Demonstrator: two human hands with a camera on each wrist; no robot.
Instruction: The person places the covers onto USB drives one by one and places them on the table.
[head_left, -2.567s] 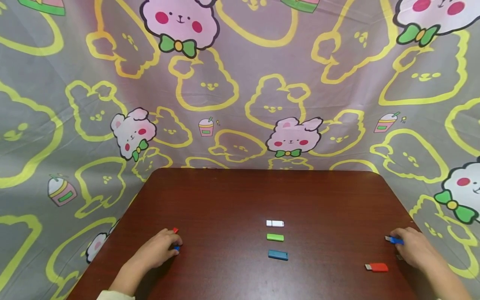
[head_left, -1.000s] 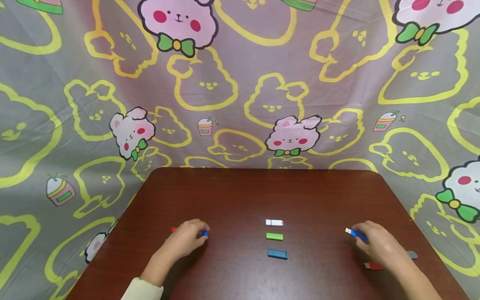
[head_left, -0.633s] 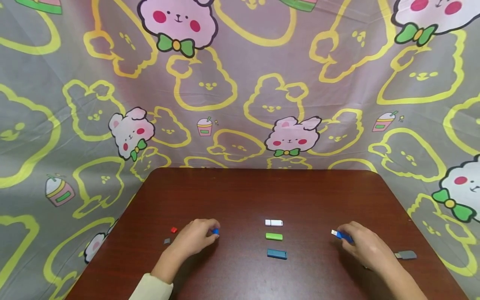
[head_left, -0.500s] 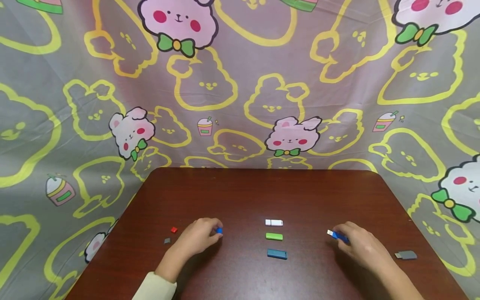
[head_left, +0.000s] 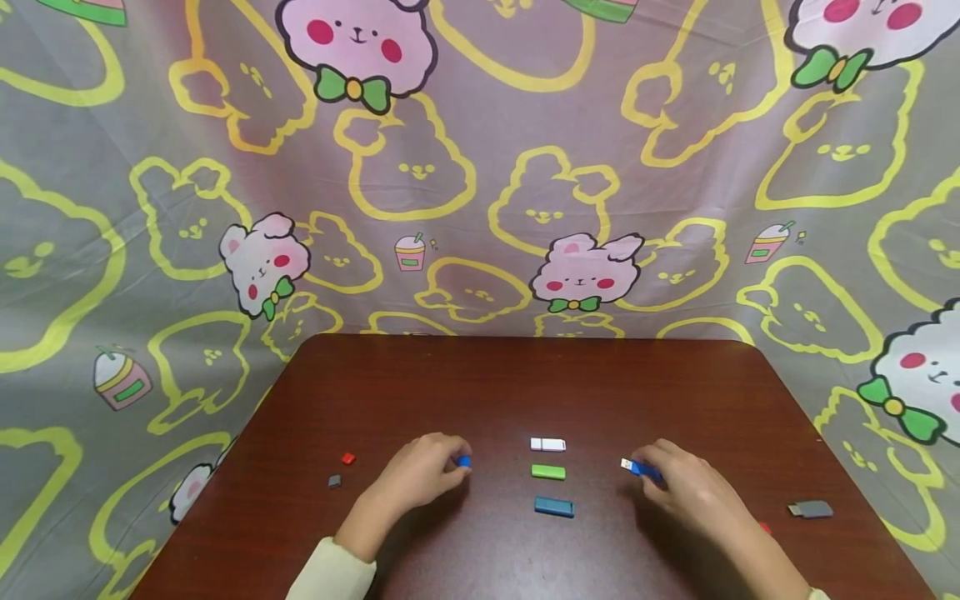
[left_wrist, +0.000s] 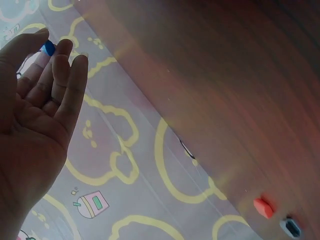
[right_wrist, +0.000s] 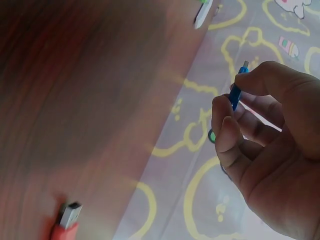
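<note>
Between thumb and fingers, my left hand pinches a small blue USB stick cap, which also shows in the left wrist view as a blue cap. Across from it, my right hand pinches a blue USB stick whose bare metal plug points left toward the cap. In the right wrist view the blue stick sits at the fingertips. The two pieces are apart. On the table between the hands lie a white USB stick, a green one and a dark teal one, in a column.
A red cap and a grey cap lie at the table's left. At the right rests an uncapped grey USB stick. A red USB stick is mostly hidden by my right forearm in the head view. Patterned cloth surrounds the brown table.
Both hands have left the table's sides and moved inward, the left with the blue cap and the right with the blue stick. The column in the middle has stayed put.
</note>
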